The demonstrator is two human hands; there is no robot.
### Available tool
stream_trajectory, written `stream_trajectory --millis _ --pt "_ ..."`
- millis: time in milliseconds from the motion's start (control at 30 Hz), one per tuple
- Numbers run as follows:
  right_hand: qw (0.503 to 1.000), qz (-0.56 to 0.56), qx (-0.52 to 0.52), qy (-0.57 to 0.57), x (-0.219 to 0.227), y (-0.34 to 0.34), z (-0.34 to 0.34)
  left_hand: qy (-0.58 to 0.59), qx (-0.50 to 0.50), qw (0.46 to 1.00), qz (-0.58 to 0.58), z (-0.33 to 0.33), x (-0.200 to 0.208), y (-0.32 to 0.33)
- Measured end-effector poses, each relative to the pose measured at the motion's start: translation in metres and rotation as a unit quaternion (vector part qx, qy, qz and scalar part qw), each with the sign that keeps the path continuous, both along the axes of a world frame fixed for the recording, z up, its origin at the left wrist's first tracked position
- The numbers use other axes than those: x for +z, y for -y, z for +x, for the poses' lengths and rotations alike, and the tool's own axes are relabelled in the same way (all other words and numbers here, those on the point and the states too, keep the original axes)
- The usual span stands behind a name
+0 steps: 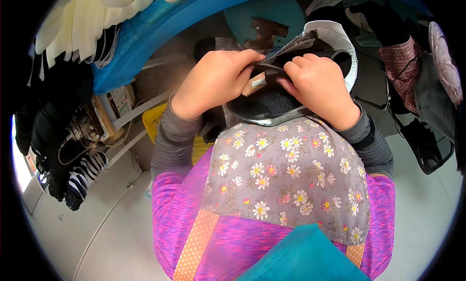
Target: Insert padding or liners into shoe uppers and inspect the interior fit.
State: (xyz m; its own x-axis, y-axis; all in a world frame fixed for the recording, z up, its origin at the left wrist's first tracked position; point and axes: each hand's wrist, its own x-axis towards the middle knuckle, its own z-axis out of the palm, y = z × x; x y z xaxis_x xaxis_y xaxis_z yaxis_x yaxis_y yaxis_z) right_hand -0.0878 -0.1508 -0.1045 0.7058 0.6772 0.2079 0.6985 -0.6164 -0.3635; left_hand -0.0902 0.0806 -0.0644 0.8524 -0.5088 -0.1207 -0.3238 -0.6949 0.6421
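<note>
Right of the left hand (213,78), which pinches its edge, lies a black mesh shoe upper (273,101); farther right, the right hand (320,84) grasps the same piece. It appears mostly assembled, its handled edge seemingly unfinished.

At the upper centre of the frame, a person's left hand (211,80) and right hand (320,84) grip a black mesh shoe upper (272,102) above a daisy-print apron (284,179).

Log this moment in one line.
left hand: pinches mesh piece | right hand: grips mesh piece | floral apron: worn | yellow basket: partly hidden by left sleeve
</note>
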Motion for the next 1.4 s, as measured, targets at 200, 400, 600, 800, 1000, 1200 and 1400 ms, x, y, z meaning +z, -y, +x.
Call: stream_trajectory --millis 200,400,600,800,1000,1200,1400 --pt "0.999 0.054 0.001 0.007 0.002 0.007 -0.001 -0.004 -0.010 1.000 0.005 0.001 0.003 -0.003" --pt "0.984 0.164 -0.023 -0.073 0.004 -0.005 0.010 0.014 -0.003 1.000 -0.007 0.000 -0.001 -0.003" --pt "0.961 0.187 -0.043 -0.201 0.005 -0.006 0.014 0.014 0.004 1.000 -0.003 -0.001 -0.002 -0.002" --pt "0.913 0.193 -0.085 -0.350 0.003 -0.006 0.013 0.021 0.008 1.000 -0.002 -0.004 -0.006 -0.004" --pt "0.974 0.204 0.078 0.056 0.001 -0.010 0.000 0.014 0.015 1.000 -0.023 -0.003 -0.006 -0.003" --pt "0.975 0.205 0.037 0.071 -0.008 -0.011 0.010 0.029 0.019 0.999 -0.026 -0.003 -0.013 -0.006" --pt "0.972 0.219 0.006 0.085 -0.011 -0.014 0.014 0.023 0.016 0.999 -0.036 -0.002 -0.012 -0.005"
